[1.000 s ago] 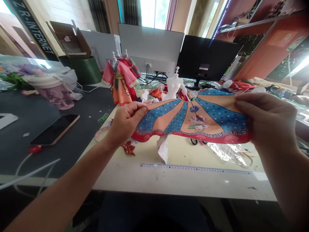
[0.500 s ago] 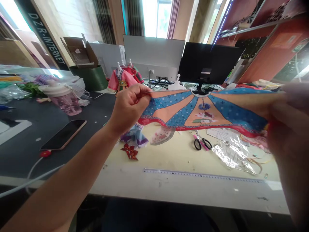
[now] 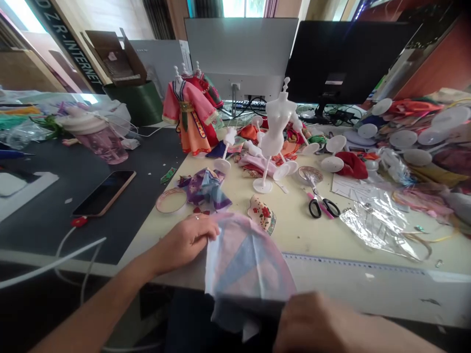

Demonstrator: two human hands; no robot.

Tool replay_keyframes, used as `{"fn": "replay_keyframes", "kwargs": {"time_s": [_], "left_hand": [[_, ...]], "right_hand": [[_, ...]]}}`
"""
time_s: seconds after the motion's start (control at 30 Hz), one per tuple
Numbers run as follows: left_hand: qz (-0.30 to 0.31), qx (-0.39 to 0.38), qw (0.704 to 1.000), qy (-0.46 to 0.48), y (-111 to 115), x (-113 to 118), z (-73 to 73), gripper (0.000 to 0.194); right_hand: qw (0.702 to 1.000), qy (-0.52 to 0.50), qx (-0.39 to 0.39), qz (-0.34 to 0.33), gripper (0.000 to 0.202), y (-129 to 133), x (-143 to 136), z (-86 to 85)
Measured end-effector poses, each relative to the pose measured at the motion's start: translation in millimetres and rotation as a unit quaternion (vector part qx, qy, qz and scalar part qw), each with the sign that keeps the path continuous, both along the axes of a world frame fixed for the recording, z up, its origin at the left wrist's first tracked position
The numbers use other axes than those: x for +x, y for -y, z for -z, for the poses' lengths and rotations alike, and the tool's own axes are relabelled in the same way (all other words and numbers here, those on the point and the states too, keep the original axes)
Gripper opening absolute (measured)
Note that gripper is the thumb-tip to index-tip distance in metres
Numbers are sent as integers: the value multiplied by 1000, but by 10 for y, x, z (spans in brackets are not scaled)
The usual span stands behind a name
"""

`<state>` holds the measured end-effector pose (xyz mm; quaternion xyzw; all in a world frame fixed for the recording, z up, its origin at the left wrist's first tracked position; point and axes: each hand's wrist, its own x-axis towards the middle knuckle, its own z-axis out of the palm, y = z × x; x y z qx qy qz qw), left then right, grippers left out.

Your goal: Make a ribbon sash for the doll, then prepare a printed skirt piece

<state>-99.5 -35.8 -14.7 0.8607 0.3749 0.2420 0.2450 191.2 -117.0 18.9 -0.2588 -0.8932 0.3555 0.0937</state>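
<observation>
Fabric (image 3: 245,260) with pale pink and pale blue panels lies over the near edge of the table, its lower part hanging past that edge. On my feed the left hand (image 3: 193,238) pinches its left border between thumb and fingers; the right hand (image 3: 312,318) is a blur at the lower right corner of the cloth, and I cannot tell whether it grips anything. A ruler (image 3: 353,264) runs rightward from the cloth along the near side, leaving a whitish strip between it and the edge. Beyond, I have pale tabletop (image 3: 292,213) to move across, between a floral cutout (image 3: 262,214) just past the fabric and black-handled scissors (image 3: 322,206) farther right. Tighter on the left, a tape roll (image 3: 171,201) sits beside crumpled purple cloth (image 3: 208,191). Clear plastic (image 3: 379,223) crowds the right, and a bare white mannequin (image 3: 274,130) stands upright at the far middle, before a heap of parts and cloth. Left, a dark surface (image 3: 37,211) carries a phone (image 3: 105,192) and a pink tumbler (image 3: 97,137). Dressed mannequins (image 3: 189,115) stand far left of centre, near two monitors (image 3: 239,51), with a window (image 3: 245,7) behind.
</observation>
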Motion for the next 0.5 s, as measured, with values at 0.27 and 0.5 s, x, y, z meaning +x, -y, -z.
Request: {"fn": "replay_keyframes", "kwargs": {"time_s": [0.27, 0.5], "left_hand": [[-19, 26, 999, -15, 45, -29, 120, 22], [-35, 50, 998, -3, 70, -24, 245, 21]], "right_hand": [[939, 69, 98, 323, 27, -1036, 97, 270], [936, 111, 125, 308, 16, -1198, -70, 398]]}}
